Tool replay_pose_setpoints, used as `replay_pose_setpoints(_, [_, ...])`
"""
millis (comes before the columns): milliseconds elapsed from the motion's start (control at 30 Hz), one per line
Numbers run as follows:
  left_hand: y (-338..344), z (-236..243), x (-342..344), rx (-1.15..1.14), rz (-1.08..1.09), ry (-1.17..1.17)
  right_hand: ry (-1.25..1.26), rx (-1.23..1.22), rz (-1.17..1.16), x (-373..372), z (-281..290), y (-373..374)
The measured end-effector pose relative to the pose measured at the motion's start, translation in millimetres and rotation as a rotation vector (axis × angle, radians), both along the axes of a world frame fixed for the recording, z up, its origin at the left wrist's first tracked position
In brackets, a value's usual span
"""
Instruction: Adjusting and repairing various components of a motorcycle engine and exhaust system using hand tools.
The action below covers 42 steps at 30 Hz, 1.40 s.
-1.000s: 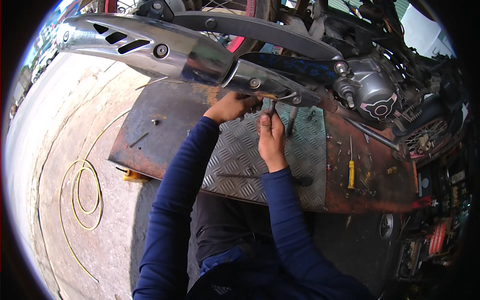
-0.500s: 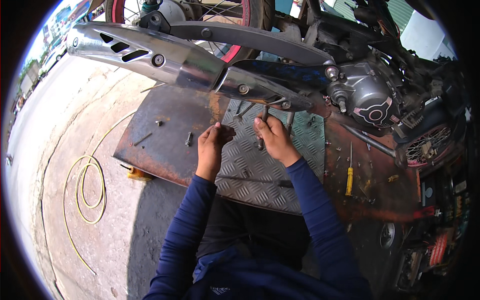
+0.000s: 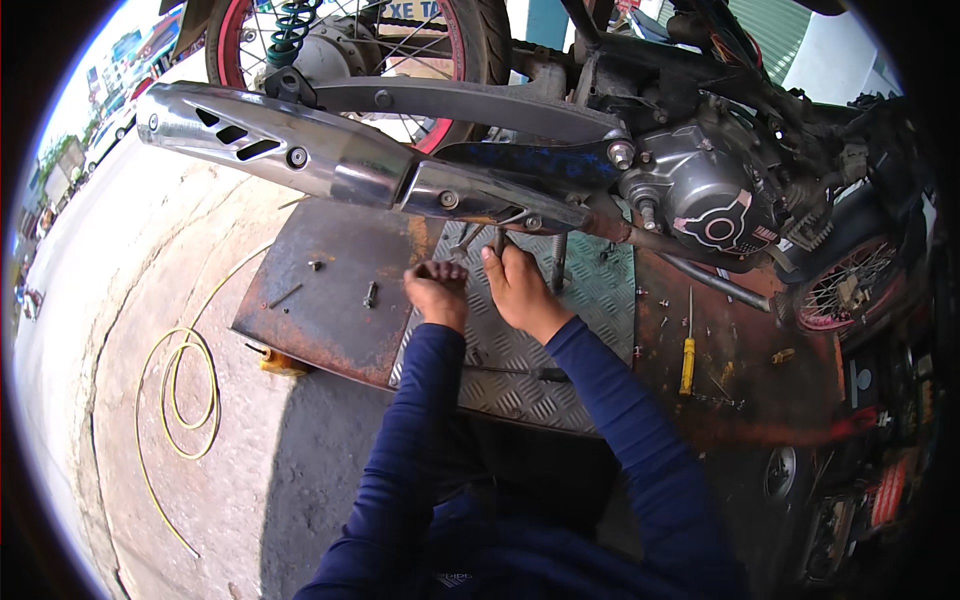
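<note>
My right hand [image 3: 522, 292] is closed round a dark metal rod [image 3: 499, 240] just below the silver exhaust pipe [image 3: 440, 192] of a motorbike. Much of the rod is hidden in the fingers, so its kind is unclear. Beside it, my left hand [image 3: 438, 298] is curled shut above the ridged metal plate [image 3: 590, 320]; whatever it may hold is hidden. A threaded-looking bar [image 3: 558, 262] stands right of my right hand. Left of my hands, a bolt [image 3: 371, 294] and a thin pin [image 3: 285, 296] lie on the rusty lift platform [image 3: 335, 335].
The grey engine cover [image 3: 715, 215] is at the upper right. A yellow-handled screwdriver [image 3: 688, 365] and several small screws lie on the platform's right part. A coiled yellow hose [image 3: 212, 400] rests on the concrete at left. Tools crowd a tray [image 3: 830, 525] at lower right.
The view has shifted slightly. My left hand has turned and moved closer to my right hand, its fingers curled. My right hand stays on the rod under the exhaust.
</note>
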<state>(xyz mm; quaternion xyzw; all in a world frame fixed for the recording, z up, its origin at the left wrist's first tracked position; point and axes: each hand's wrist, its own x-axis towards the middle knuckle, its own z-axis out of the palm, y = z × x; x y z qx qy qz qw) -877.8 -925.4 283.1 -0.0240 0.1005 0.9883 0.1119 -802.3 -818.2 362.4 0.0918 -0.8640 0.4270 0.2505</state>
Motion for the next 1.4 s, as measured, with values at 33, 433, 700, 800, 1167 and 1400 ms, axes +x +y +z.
replay_pose_setpoints(33, [21.4, -2.2, 3.9, -0.568, 0.241, 0.120, -0.008, -0.012, 0.012, 1.1, 1.3, -0.7])
replay_pose_setpoints(433, [55.2, 8.6, 22.0, -0.277, 0.160, -0.149, -0.030, 0.052, -0.074, 7.9, 16.7, -2.3])
replay_pose_setpoints(700, [12.3, 23.2, -28.7, -0.845, 0.538, 0.435, 0.007, 0.046, -0.075, 9.6, 11.0, -7.1])
replay_pose_setpoints(800, [-4.2, 44.2, -63.1, -1.209, 0.472, 1.004, 0.007, 0.003, -0.108, 12.8, 5.8, -7.1])
replay_pose_setpoints(1167, [-0.8, 59.9, -91.8, -0.691, -0.681, 0.960, 0.019, -0.089, -0.126, 11.6, -1.1, -9.5])
replay_pose_setpoints(1400, [-17.3, 70.2, -61.8, -1.220, -0.564, 1.151, 0.013, -0.124, -0.128, 11.4, -14.8, 1.3])
